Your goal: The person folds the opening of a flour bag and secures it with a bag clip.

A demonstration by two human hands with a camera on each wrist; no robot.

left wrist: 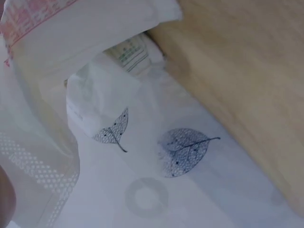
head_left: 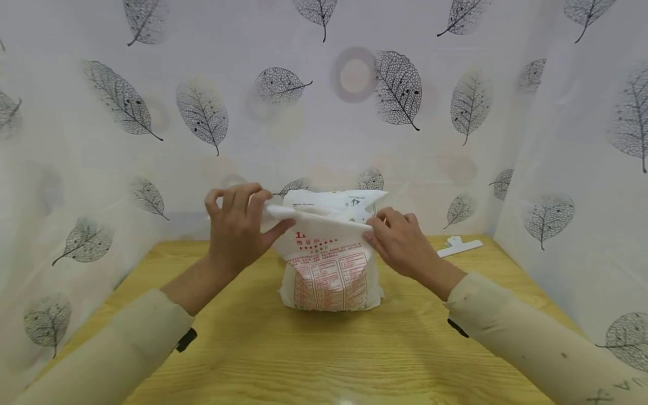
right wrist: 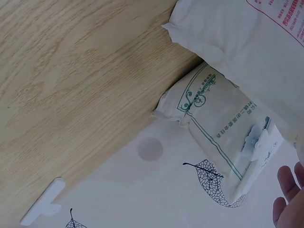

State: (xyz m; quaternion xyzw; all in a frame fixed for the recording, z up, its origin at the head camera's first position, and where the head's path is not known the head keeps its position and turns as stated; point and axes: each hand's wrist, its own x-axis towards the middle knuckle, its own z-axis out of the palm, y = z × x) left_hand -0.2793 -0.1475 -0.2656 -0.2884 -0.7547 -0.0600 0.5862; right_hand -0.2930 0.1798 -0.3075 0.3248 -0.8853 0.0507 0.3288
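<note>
A white bag with red print (head_left: 329, 264) stands upright on the table, its top loose and parted. At the upper left corner my left hand (head_left: 237, 222) pinches the rim between thumb and fingers. My right hand (head_left: 397, 239) pinches the rim's upper right side. Behind the front panel rises a white flap (head_left: 324, 199) with small dark print. In the right wrist view a green-printed panel (right wrist: 218, 111) lies behind the white front; whether it belongs to the same bag I cannot tell. The bag's contents are hidden.
A white bag clip (head_left: 458, 246) lies at the table's back right corner. The wood-grain table (head_left: 243, 360) extends around the bag. A white curtain with leaf prints (head_left: 314, 135) encloses the table at the back and both sides.
</note>
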